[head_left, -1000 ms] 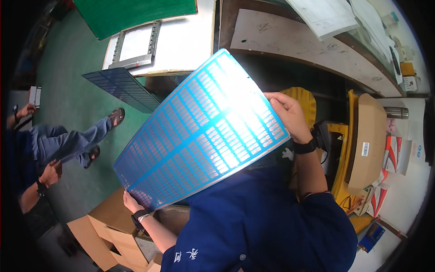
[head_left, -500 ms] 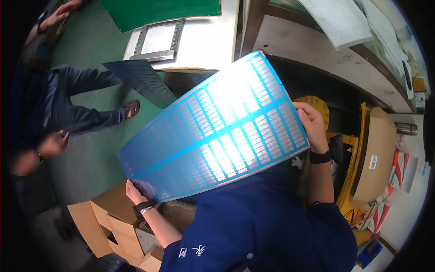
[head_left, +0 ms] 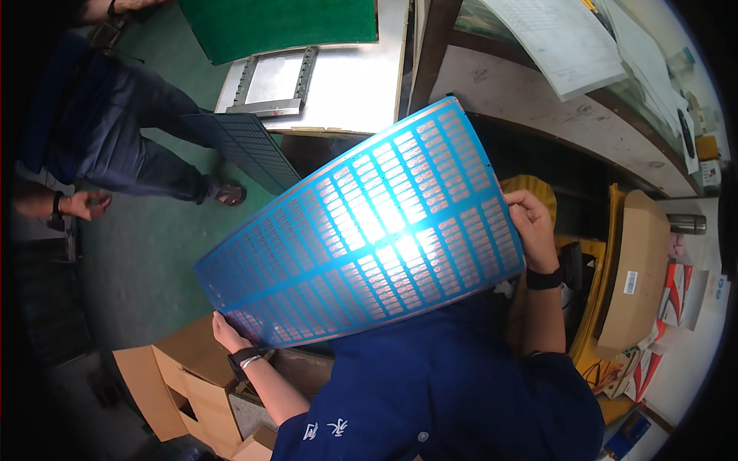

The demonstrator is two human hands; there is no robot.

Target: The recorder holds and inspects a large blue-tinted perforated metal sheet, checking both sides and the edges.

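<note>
A large thin blue panel [head_left: 323,265], printed with rows of small copper-coloured rectangles, is held up at a slant in front of me. It looks like a circuit board panel, and a bright glare sits on its middle. At the panel's lower left corner, my left hand [head_left: 229,333] pinches the edge. My right hand [head_left: 532,230] grips the right edge, its thumb and fingers closed there; some fingertips are hidden behind the panel.
Beyond the panel, a dark panel [head_left: 242,146] leans by a white-topped table [head_left: 350,96] bearing a metal frame [head_left: 269,107] and a green board [head_left: 280,27]. A co-worker [head_left: 115,146] stands far left. Cardboard boxes [head_left: 181,376] lie lower left; a brown carton [head_left: 634,269] stands right.
The panel has tilted slightly, so its glare is smaller and sits lower. Both my hands keep their hold. The co-worker has shifted and lowered one arm.
</note>
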